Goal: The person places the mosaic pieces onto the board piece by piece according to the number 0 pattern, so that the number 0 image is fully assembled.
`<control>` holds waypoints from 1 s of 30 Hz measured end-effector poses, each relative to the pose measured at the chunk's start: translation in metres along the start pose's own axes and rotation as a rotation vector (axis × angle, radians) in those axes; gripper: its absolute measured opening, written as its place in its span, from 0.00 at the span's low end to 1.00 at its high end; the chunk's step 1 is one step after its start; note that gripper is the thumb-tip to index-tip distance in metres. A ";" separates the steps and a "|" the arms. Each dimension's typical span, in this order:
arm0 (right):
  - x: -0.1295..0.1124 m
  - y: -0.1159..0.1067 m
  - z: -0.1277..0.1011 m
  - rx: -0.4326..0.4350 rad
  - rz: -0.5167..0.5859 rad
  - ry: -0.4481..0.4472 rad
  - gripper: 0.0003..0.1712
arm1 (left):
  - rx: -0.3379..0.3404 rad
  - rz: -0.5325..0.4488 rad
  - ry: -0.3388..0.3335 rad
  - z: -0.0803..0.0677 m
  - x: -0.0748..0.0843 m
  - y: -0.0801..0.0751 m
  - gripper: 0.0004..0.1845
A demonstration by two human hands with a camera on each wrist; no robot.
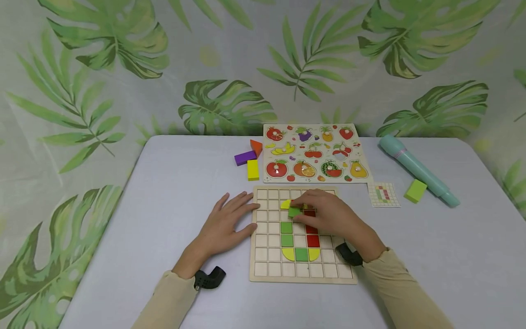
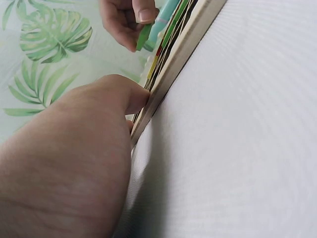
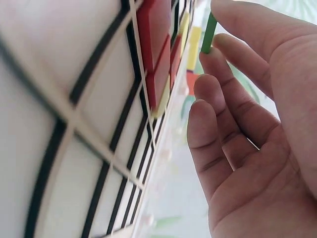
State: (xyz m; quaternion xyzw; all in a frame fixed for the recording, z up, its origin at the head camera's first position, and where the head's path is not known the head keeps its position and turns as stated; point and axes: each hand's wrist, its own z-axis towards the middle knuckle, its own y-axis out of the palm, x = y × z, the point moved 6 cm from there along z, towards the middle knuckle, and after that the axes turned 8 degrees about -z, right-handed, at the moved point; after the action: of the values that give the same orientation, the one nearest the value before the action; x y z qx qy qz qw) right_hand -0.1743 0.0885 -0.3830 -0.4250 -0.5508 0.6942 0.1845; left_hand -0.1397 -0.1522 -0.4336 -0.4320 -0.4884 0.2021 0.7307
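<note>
Green tile (image 1: 294,211) sat pinched flat in our right hand (image 1: 328,217), right over the grid board (image 1: 263,269), near its far edge. Our left hand (image 1: 223,226) lay flat and loose, pressing the board's left side on the counter (image 1: 164,192).
</note>
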 end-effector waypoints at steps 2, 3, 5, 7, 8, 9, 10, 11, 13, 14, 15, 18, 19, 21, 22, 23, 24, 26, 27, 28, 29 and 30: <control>-0.003 0.002 0.003 -0.009 -0.019 -0.003 0.20 | 0.000 0.000 0.002 0.000 0.000 0.000 0.27; -0.004 0.003 0.004 -0.015 -0.028 -0.004 0.19 | 0.000 0.000 0.003 0.000 0.001 0.000 0.27; -0.005 0.005 0.006 -0.023 -0.040 -0.005 0.18 | 0.000 0.002 0.003 0.000 0.001 0.000 0.27; -0.007 0.006 0.007 -0.026 -0.050 -0.011 0.16 | -0.001 -0.001 0.002 0.000 0.002 -0.001 0.27; -0.008 0.007 0.008 -0.026 -0.054 -0.018 0.16 | -0.003 -0.003 0.001 0.001 0.002 0.000 0.27; -0.008 0.007 0.008 -0.024 -0.058 -0.025 0.15 | -0.004 -0.005 0.000 0.001 0.003 -0.001 0.27; -0.009 0.008 0.009 -0.023 -0.058 -0.031 0.14 | -0.005 -0.008 -0.002 0.001 0.003 0.000 0.27; -0.010 0.008 0.009 -0.021 -0.059 -0.037 0.14 | -0.007 -0.013 -0.002 0.001 0.004 0.000 0.27; -0.011 0.009 0.009 -0.019 -0.064 -0.046 0.13 | -0.011 -0.017 -0.002 0.001 0.005 0.000 0.27; -0.011 0.010 0.009 -0.020 -0.066 -0.046 0.13 | -0.012 -0.018 -0.001 0.002 0.005 0.000 0.27; -0.011 0.010 0.009 -0.022 -0.069 -0.045 0.13 | -0.013 -0.018 0.000 0.002 0.005 0.001 0.27; -0.011 0.012 0.009 -0.027 -0.081 -0.047 0.13 | -0.014 -0.013 0.003 0.003 0.006 0.001 0.27; -0.011 0.012 0.009 -0.027 -0.083 -0.050 0.13 | -0.013 -0.009 0.003 0.003 0.006 0.001 0.27; -0.012 0.012 0.009 -0.028 -0.087 -0.058 0.13 | -0.013 -0.007 0.002 0.003 0.006 0.001 0.27; -0.012 0.012 0.009 -0.029 -0.087 -0.063 0.13 | -0.012 -0.007 0.002 0.003 0.006 0.001 0.27; -0.013 0.012 0.009 -0.030 -0.088 -0.069 0.13 | -0.012 -0.008 0.002 0.003 0.006 0.001 0.27; -0.013 0.012 0.008 -0.031 -0.089 -0.073 0.13 | -0.013 -0.008 0.002 0.003 0.006 0.001 0.27; -0.014 0.012 0.007 -0.037 -0.094 -0.074 0.14 | -0.015 -0.006 0.003 0.003 0.006 0.001 0.27; -0.014 0.011 0.007 -0.041 -0.096 -0.070 0.15 | -0.015 -0.004 0.003 0.002 0.005 0.001 0.27; -0.014 0.011 0.006 -0.045 -0.095 -0.061 0.16 | -0.015 -0.001 0.003 0.002 0.005 0.001 0.27; -0.013 0.010 0.004 -0.045 -0.091 -0.052 0.17 | -0.015 0.001 0.003 0.002 0.005 0.001 0.27; -0.012 0.009 0.002 -0.048 -0.088 -0.037 0.19 | -0.014 0.002 0.003 0.002 0.005 0.001 0.27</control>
State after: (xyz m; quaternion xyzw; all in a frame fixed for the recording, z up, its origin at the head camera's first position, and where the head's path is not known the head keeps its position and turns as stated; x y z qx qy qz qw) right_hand -0.1675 0.0758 -0.3866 -0.3919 -0.5886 0.6798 0.1946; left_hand -0.1395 -0.1473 -0.4315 -0.4381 -0.4882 0.1987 0.7282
